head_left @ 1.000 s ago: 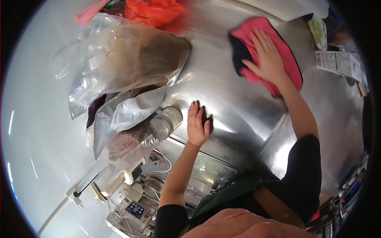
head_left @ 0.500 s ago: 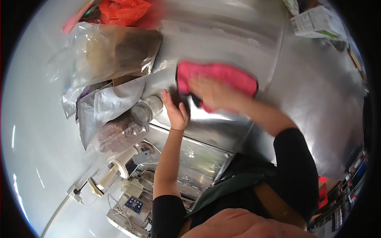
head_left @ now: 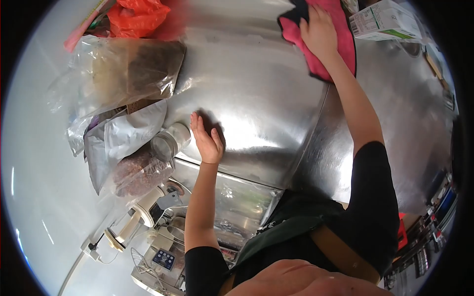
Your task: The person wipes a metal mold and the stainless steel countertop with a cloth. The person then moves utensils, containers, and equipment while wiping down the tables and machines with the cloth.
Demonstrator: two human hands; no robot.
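Observation:
My right hand (head_left: 320, 34) is stretched out to the far right part of the steel counter (head_left: 247, 84), closed on a pink cloth (head_left: 340, 47) with black edging. The cloth lies spread against the metal under my palm and fingers. My left hand (head_left: 207, 139) is open, its fingers extended and the thumb apart, holding nothing. It is at the counter's left side, just right of a clear glass jar (head_left: 170, 141) that lies on its side; whether its edge touches the metal I cannot tell.
Along the left wall are a large clear plastic bag (head_left: 128, 69), a red plastic bag (head_left: 136, 17) and a silver-white pouch (head_left: 126, 130). A white carton (head_left: 385, 22) stands at the back right. Lower left is a machine with a button panel (head_left: 163, 258).
My right hand has swept the pink cloth from the middle of the counter away to the far right. My left hand keeps its place beside the jar, while the view has shifted slightly.

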